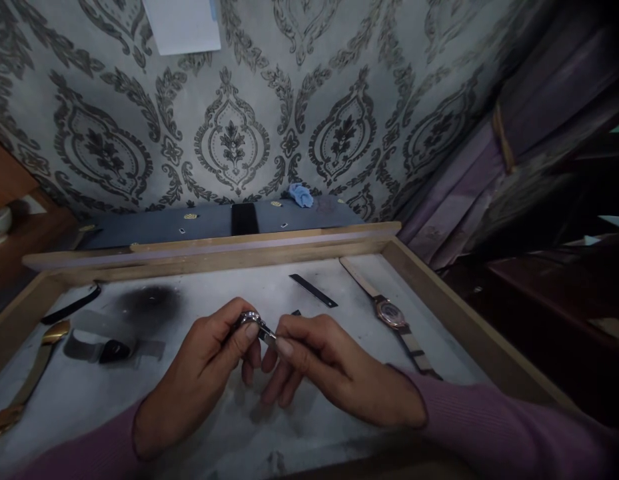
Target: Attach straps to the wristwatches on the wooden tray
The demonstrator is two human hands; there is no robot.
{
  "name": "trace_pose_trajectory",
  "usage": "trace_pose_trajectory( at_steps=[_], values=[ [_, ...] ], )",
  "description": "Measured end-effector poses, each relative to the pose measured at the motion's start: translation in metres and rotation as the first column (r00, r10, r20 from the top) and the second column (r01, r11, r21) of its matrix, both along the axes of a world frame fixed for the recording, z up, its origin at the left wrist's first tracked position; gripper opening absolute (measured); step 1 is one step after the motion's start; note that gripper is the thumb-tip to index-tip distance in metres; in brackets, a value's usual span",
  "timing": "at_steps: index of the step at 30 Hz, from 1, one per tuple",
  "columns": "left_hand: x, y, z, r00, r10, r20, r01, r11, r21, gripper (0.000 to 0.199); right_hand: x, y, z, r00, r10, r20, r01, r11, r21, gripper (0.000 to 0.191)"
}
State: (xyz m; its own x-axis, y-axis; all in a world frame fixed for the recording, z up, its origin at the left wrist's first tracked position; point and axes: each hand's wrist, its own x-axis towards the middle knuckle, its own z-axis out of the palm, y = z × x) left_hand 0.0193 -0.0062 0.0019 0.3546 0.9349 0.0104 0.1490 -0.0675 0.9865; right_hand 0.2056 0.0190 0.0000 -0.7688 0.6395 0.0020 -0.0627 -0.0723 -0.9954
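- At far left, a gold-toned watch band (30, 380) is lying on the floor of a wooden-rimmed tray (249, 257), with a black strap (72, 307) resting just beyond it.
- Next along, a mesh-band watch (114, 351) is lying on its side, well apart from my hands.
- My left hand (202, 370) is clamping a small wristwatch (249, 318) between thumb and bent forefinger, above the middle of the tray; fingers and thumb are closing on its bright metal rim.
- I am judging this wristwatch light and stiff; its polished curve is probably offering little friction, so slipping is the likely fault. Any glass I am treating as fragile. Holding by the rim is seeming soundest, keeping pressure off the faces; which face is uppermost I am unable to tell.
- At its right edge, a slim metallic piece (268, 330) is reaching across to my other hand. I am rating it thin and rigid, best pinched near its end; whether it is a tool or a watch part, I cannot tell.
- My right hand (334, 367) is pinching that piece between thumb and forefinger, the remaining fingers curling below.
- Beyond that hand, a flat black strip (313, 291) is lying loose.
- At far right, a brown-strapped wristwatch (390, 313) is lying stretched out.
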Motion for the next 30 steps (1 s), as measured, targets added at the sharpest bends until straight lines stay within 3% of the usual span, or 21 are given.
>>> trace_pose_trajectory(
  at_steps=[9,21,30],
  values=[
    [-0.0003,0.0042,0.0006,1.000,0.020,-0.021,-0.020,1.000,-0.013,0.026,-0.0008,-0.0013,-0.0017,0.998,-0.068,0.016,0.070,0.985,-0.155,0.036],
    [-0.0031,0.0029,0.0020,0.996,-0.004,-0.091,0.006,1.000,0.025,0.026,0.0002,-0.0002,-0.0004,0.996,-0.064,0.062,0.073,0.982,-0.172,0.037],
    [-0.0037,0.0064,0.0028,1.000,-0.003,0.030,0.005,0.997,-0.073,0.024,0.0018,0.0034,0.0000,0.998,-0.040,0.051,0.046,0.991,-0.124,0.033]
  ],
)
